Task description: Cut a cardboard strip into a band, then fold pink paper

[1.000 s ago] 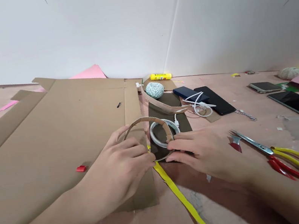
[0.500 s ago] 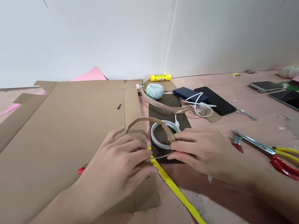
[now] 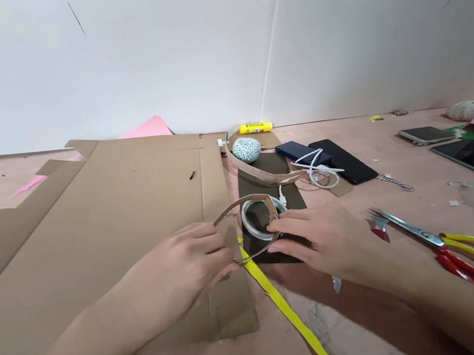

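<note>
Under my hands: a cardboard hoop (image 3: 241, 200), tilted, sits on a dark card (image 3: 261, 252), with a tape roll (image 3: 245, 224) showing through it.
Left hand (image 3: 186, 255): fingers (image 3: 212, 245) clenched, pinching the hoop's near edge.
Right hand (image 3: 319, 236): fingers (image 3: 290, 226) extended, pressed against the hoop's right side, not wrapped round it.
Done so far: the hoop is curved round; whether its ends are joined, I cannot tell.
Lying loose: a yellow strip (image 3: 281, 309) by my left hand, and a second curved strip (image 3: 264, 176) beyond the hoop.
Further off: scissors (image 3: 409, 230), a cardboard sheet (image 3: 114, 234), a glue stick (image 3: 256, 127), phones (image 3: 343, 159).
</note>
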Demonstrator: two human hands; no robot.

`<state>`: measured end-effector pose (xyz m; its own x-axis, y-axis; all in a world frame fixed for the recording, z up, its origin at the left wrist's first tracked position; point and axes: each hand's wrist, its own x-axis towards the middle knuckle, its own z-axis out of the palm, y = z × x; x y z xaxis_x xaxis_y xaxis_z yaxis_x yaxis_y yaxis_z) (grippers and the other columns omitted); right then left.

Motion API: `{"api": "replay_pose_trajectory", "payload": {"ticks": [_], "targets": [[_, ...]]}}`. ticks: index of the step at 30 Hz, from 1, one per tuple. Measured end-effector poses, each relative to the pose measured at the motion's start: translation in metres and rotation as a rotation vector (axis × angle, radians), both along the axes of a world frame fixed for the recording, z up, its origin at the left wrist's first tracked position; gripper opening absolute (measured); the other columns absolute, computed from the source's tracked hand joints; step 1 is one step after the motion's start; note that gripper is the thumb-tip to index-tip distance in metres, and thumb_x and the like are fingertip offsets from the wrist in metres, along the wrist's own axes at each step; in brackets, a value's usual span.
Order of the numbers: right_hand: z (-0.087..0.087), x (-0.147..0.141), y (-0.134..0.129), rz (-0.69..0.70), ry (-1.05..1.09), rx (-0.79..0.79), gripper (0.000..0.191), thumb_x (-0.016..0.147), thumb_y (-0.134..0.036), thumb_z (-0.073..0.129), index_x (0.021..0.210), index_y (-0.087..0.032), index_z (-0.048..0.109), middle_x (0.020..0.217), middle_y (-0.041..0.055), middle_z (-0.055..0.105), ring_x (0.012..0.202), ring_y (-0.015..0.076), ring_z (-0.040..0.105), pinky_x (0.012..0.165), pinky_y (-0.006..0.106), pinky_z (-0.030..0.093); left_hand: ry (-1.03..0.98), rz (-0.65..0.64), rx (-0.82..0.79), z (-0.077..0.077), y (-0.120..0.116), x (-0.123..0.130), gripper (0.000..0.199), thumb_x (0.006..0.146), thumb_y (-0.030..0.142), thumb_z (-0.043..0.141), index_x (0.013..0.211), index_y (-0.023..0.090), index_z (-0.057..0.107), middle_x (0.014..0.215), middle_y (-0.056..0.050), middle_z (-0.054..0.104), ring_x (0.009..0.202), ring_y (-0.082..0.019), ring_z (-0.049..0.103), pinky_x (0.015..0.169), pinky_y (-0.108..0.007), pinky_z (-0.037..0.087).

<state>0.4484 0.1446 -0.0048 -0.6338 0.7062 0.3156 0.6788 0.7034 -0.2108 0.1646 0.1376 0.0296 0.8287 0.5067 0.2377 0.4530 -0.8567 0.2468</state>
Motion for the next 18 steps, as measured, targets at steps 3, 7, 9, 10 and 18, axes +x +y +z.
{"api": "replay_pose_trajectory", "payload": {"ticks": [3,7,9,10,18], "targets": [[0.003,-0.002,0.000,0.046,-0.018,-0.034,0.022,0.110,-0.036,0.061,0.105,-0.022,0.077,0.094,0.0010,0.079,0.077,0.0194,0.069,0.063,0.036,0.033,0.027,0.009,0.061,0.003,0.000,-0.004,0.024,0.111,0.032,0.055,0.092,0.020,0.066,0.093,-0.001,0.073,0.089,-0.021,0.063,0.081,-0.035,0.040],[0.009,-0.003,-0.002,0.092,-0.007,-0.020,0.019,0.109,-0.033,0.064,0.100,-0.021,0.077,0.093,0.0004,0.078,0.079,0.0195,0.068,0.065,0.035,0.036,0.066,-0.014,0.083,0.009,0.007,-0.009,0.020,0.108,0.040,0.060,0.110,0.021,0.069,0.109,-0.003,0.076,0.107,-0.025,0.066,0.093,-0.037,0.042],[0.012,-0.002,-0.002,0.094,-0.071,0.000,0.024,0.109,-0.034,0.064,0.093,-0.021,0.075,0.087,-0.0004,0.075,0.078,0.0200,0.068,0.064,0.036,0.034,0.075,-0.039,0.052,0.010,0.010,-0.010,0.021,0.111,0.033,0.053,0.103,0.021,0.068,0.100,-0.002,0.076,0.096,-0.022,0.066,0.086,-0.035,0.043],[0.013,-0.002,-0.003,0.090,-0.112,0.001,0.026,0.109,-0.035,0.063,0.089,-0.021,0.074,0.085,-0.0006,0.074,0.077,0.0203,0.068,0.063,0.037,0.032,0.079,-0.056,0.038,0.009,0.010,-0.010,0.025,0.112,0.029,0.049,0.096,0.021,0.067,0.094,-0.001,0.075,0.089,-0.021,0.064,0.081,-0.034,0.042],[0.015,0.002,0.000,0.032,-0.132,-0.074,0.033,0.105,-0.037,0.071,0.135,-0.024,0.069,0.109,0.0034,0.080,0.095,0.0265,0.075,0.069,0.037,0.038,0.102,-0.097,0.110,0.003,0.007,-0.007,0.027,0.111,0.022,0.050,0.088,0.020,0.064,0.090,-0.003,0.072,0.082,-0.022,0.060,0.076,-0.037,0.042]]}}
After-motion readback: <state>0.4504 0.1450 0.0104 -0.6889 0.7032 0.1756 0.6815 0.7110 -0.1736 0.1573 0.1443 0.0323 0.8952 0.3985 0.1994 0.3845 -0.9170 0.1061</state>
